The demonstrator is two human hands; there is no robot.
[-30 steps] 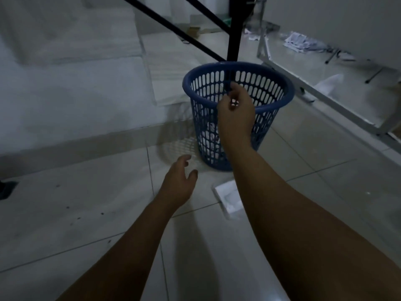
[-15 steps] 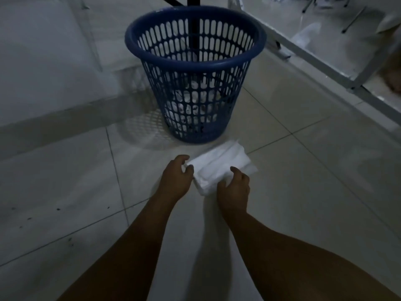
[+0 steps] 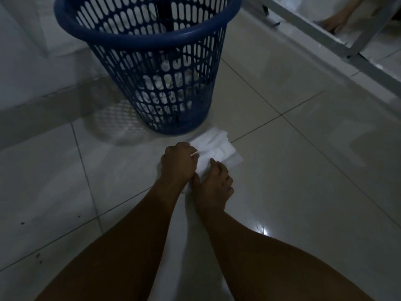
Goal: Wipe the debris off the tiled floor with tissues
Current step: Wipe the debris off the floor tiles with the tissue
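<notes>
Head view — left hand (image 3: 179, 164), right hand (image 3: 213, 183), both clutching tissues (image 3: 217, 146), wad spreading past knuckles toward basket (image 3: 149, 43).

- The blue basket (image 3: 138, 41) has its far rim cut off by the top edge; its white contents, perhaps crumpled paper, show only through the slots.
- The tissue (image 3: 217, 148) is partly hidden at its near end under the left hand (image 3: 179, 165) and the right hand (image 3: 213, 185).
- The dark specks (image 3: 38, 256) at the left are too small to identify.
</notes>
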